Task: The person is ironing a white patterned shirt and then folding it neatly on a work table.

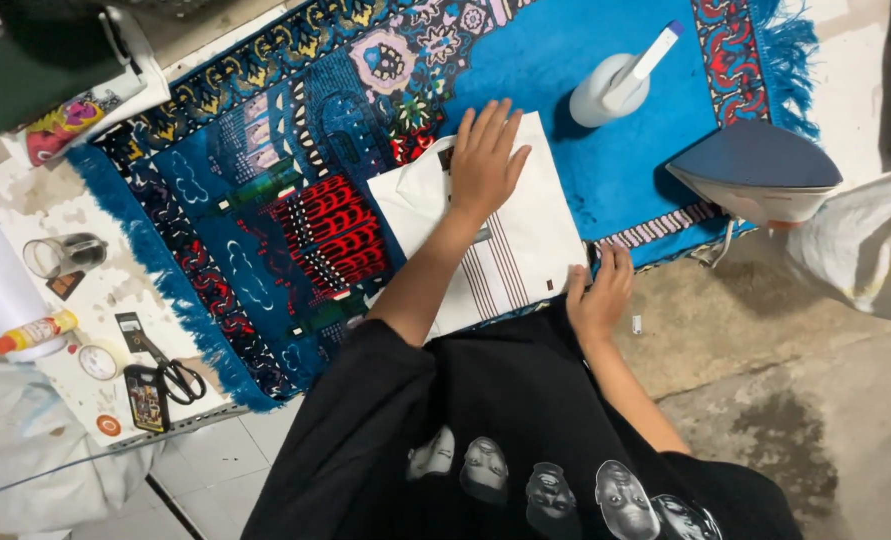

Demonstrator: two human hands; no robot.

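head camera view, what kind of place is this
Probably a home or small-shop ironing spot. A blue patterned rug is spread over a worn white table, an iron stands on the rug, and both hands, left hand and right hand, press a folded white cloth.

A small dark rectangular tag (147,398) with a colourful picture lies at the worktop's left edge beside the scissors (170,370). Above it lies a dark label strip (128,331). A yellow tube (35,332) with an orange cap lies further left.

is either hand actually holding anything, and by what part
Nothing is gripped. The left hand lies flat on top of the folded white cloth; the right hand rests open at its near edge.
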